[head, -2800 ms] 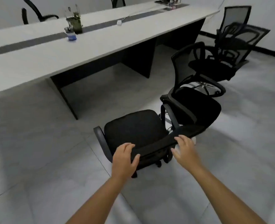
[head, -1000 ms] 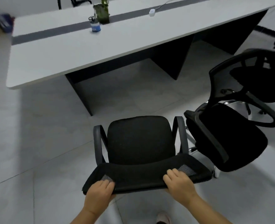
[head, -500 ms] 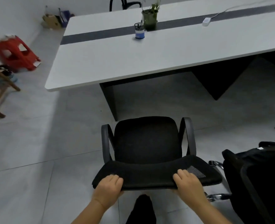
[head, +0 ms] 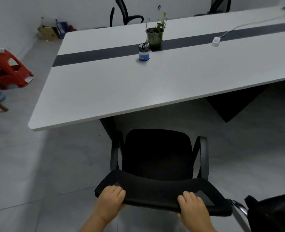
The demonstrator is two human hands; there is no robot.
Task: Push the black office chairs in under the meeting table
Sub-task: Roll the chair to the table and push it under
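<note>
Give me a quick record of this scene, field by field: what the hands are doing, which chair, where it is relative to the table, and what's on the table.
left hand: gripping top edge of the backrest
right hand: gripping the same edge
held chair: black, seat facing the table, front of seat at the table edge, not yet under
meeting table: white, dark centre strip
on table: pen cup, potted plant, white adapter
second chair: lower right, partly out of view

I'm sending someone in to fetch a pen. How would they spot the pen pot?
Look at the long white meeting table with the dark stripe down its middle. Near the stripe stands a potted plant; the pen pot sits right in front of it. It is the short round pot with a blue band, lower than the plant.
</note>
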